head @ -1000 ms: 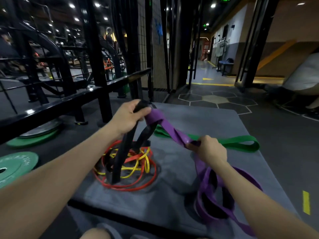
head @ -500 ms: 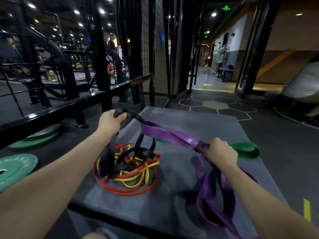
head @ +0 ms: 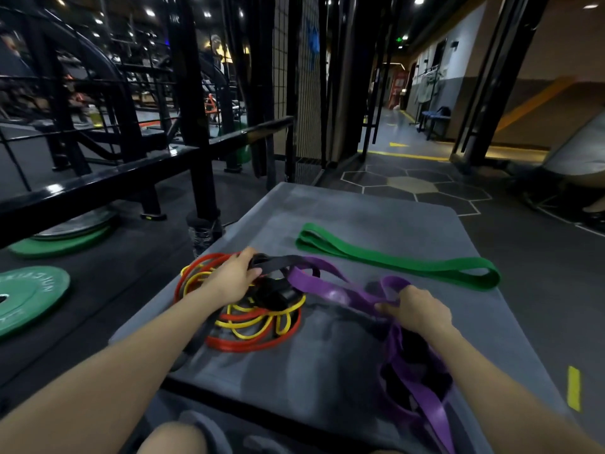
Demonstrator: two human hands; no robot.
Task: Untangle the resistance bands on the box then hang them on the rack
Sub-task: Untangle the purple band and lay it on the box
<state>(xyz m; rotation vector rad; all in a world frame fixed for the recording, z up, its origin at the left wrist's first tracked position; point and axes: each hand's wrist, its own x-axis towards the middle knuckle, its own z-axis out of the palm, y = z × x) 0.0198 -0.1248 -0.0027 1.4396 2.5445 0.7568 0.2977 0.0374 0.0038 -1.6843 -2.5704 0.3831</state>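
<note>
A grey box (head: 327, 371) is serving as the work surface. The left hand (head: 234, 278) is gripping a black band (head: 278, 262), its fingers curling around the strap above a coil of red band (head: 248, 344) and yellow band (head: 252, 332) lying on the box's left part. The right hand (head: 415, 311) is pinching a purple band (head: 324, 288), fingers closing on the strap toward the box's right side; the purple band is crossing the black band at the box's middle and is trailing in loops over the box's near right corner. A green band (head: 393, 262) is lying flat and apart from the others along the box's far side. A black rack (head: 196, 132) is standing just beyond the box's left edge, and a green weight plate (head: 29, 298) is lying on the floor farther left of the box.
</note>
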